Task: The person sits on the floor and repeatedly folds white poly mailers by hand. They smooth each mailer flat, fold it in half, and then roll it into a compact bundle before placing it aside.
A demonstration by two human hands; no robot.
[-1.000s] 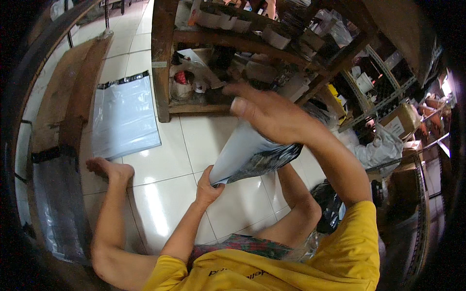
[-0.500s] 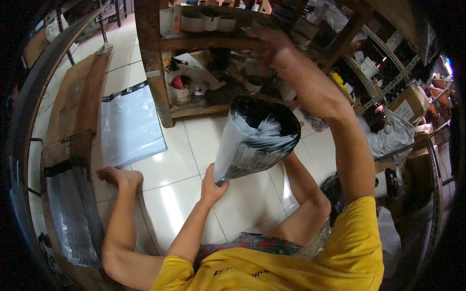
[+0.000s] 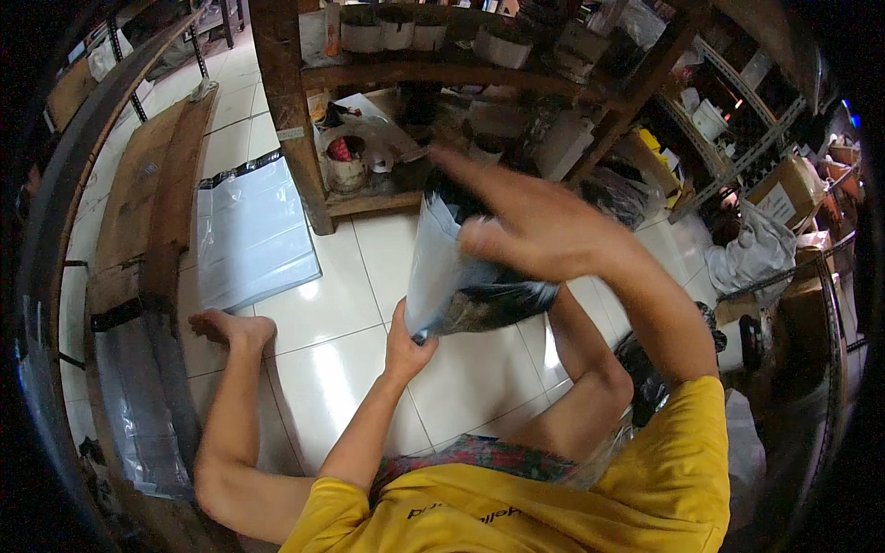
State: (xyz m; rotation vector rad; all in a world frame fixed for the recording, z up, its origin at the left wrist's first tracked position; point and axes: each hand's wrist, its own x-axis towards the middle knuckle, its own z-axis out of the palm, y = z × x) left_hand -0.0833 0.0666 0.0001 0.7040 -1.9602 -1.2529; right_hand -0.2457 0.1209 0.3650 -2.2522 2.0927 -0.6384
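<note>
A thick, bent stack of plastic mailing bags [image 3: 431, 263], white outside and black inside, stands upright in front of me above the tiled floor. Its lower left corner is pinched in my left hand [image 3: 406, 350]. My right hand [image 3: 530, 221] reaches over the stack's upper end, slightly blurred, its thumb apart from the stretched fingers. It hides much of the stack's top; whether it touches the bags I cannot tell. A flat pile of similar white bags [image 3: 256, 238] with a black top strip lies on the floor at the left, beyond my left foot.
Ahead stands a wooden shelf [image 3: 318, 198] holding pots and clutter. Along the left runs a wooden plank [image 3: 138, 203], with grey plastic bags [image 3: 143, 405] nearer me. Metal racks, a cardboard box [image 3: 784, 194] and a white sack [image 3: 751, 244] crowd the right.
My right hand has come down from above the shelf edge to over the top of the bag stack. My left hand keeps its grip on the corner.
</note>
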